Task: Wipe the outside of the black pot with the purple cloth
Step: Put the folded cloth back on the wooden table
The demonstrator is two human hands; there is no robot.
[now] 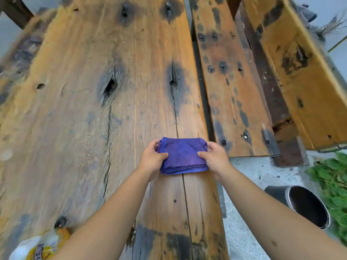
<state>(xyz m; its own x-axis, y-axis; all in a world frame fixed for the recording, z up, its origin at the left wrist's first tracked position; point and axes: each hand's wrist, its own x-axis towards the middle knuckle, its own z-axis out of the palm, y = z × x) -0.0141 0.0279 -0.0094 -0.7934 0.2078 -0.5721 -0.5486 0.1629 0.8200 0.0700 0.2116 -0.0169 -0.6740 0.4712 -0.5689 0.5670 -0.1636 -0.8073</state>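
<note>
The purple cloth (182, 154) is folded into a thick rectangle and sits at the right part of the wooden table (84, 109). My left hand (153, 156) pinches its left end, thumb on top. My right hand (214, 156) pinches its right end the same way. The black pot (304, 205) stands on the concrete ground at the lower right, below the table, its dark inside facing up. Neither hand is near the pot.
A wooden bench (231, 81) runs along the right of the table, with another plank structure (304, 72) beyond it. Green plants (334, 181) grow beside the pot. A white and yellow bag (37, 246) lies at the table's near left corner.
</note>
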